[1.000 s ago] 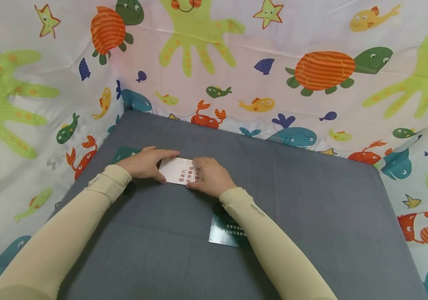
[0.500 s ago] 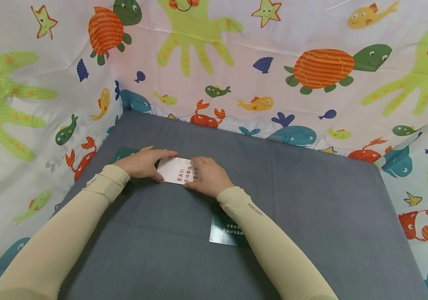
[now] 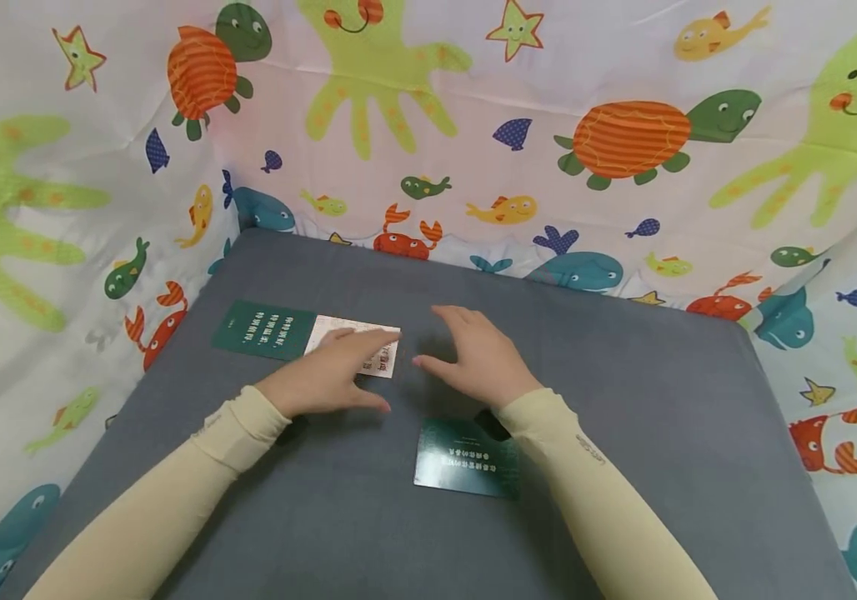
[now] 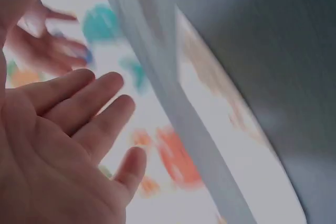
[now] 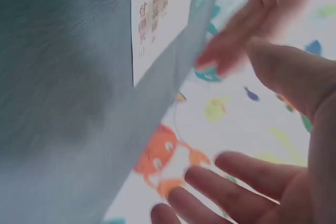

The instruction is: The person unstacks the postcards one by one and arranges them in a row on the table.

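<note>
A white card point(image 3: 385, 363) with dark red writing lies on the grey surface, its left end meeting a green card point(image 3: 254, 332) with pale writing. Over the white card hovers my left hand point(image 3: 331, 371), fingers spread and holding nothing, covering part of it in the head view. My right hand point(image 3: 483, 354) is to the right of that card, thumb and fingers apart, also holding nothing. Nearer to me, below my right hand, lies another dark green card point(image 3: 458, 460) with a glossy sheen. In the right wrist view the white card point(image 5: 160, 24) rests flat beyond the fingers.
A grey cloth-covered table point(image 3: 646, 433) spreads under the cards. White fabric printed with sea animals point(image 3: 428, 125) walls off its back and both sides.
Both hands have let go of the white card. The right hand has drawn away to the right; the left has come toward me, uncovering the green card at left.
</note>
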`<state>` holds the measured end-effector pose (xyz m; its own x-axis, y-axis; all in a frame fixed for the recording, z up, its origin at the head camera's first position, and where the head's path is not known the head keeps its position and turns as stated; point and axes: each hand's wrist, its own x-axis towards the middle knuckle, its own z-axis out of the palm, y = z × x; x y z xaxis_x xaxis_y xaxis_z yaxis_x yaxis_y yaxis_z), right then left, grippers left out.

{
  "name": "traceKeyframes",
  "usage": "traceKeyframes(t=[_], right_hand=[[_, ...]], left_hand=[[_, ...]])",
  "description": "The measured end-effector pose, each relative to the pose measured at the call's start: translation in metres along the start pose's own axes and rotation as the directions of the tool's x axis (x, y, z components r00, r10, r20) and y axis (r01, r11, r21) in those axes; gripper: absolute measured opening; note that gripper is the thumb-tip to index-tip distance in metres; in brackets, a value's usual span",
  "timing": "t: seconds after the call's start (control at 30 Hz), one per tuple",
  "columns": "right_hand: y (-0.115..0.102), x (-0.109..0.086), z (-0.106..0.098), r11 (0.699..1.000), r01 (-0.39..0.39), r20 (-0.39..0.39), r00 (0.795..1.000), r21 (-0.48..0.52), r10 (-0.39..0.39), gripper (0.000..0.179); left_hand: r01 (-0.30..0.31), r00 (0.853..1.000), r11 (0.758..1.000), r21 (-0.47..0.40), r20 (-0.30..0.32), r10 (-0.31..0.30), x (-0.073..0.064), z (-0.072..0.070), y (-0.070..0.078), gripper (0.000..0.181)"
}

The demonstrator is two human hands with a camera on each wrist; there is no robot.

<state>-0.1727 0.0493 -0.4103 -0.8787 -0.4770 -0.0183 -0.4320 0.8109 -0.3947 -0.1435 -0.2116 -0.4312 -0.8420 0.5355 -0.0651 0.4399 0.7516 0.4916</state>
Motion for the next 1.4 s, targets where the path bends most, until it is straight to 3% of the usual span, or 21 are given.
traceKeyframes(t=[0.1,0.2,0.37,0.5,0.77,1.07,1.23,1.4], right_hand=[[0.018,-0.039,-0.008,1.000,0.024,0.025,0.999,-0.016,-0.023,0.084],[0.034,-0.077,-0.003,0.999,0.046,0.079,0.996,-0.012,-0.045,0.085],[0.053,-0.123,0.013,0.999,0.017,0.151,0.988,0.049,-0.024,0.100],[0.057,-0.140,0.023,0.998,0.005,0.153,0.988,0.058,-0.013,0.103],[0.061,-0.145,0.032,0.999,0.049,0.060,0.997,0.009,-0.050,0.092],[0.060,-0.140,0.027,0.997,0.073,0.056,0.996,0.001,-0.073,0.091],[0.062,-0.125,0.019,0.998,0.069,0.060,0.996,0.012,-0.070,0.089],[0.069,-0.098,0.018,0.997,0.059,0.073,0.995,0.042,-0.062,0.087]], left_hand=[[-0.088,0.996,0.996,0.004,0.033,0.088,-0.002,0.023,0.037,0.107],[-0.136,0.989,0.990,0.045,0.067,0.133,-0.003,0.046,0.060,0.107],[-0.162,0.986,0.977,0.140,0.072,0.153,-0.007,0.071,0.078,0.109],[-0.146,0.989,0.976,0.163,0.044,0.141,-0.011,0.079,0.084,0.108],[-0.113,0.994,0.987,0.117,0.025,0.110,-0.011,0.081,0.086,0.098],[-0.110,0.993,0.992,0.065,0.050,0.106,-0.007,0.072,0.079,0.099],[-0.100,0.994,0.995,0.019,0.050,0.099,0.003,0.061,0.069,0.097],[-0.078,0.995,0.997,0.011,0.056,0.077,0.022,0.048,0.053,0.095]])
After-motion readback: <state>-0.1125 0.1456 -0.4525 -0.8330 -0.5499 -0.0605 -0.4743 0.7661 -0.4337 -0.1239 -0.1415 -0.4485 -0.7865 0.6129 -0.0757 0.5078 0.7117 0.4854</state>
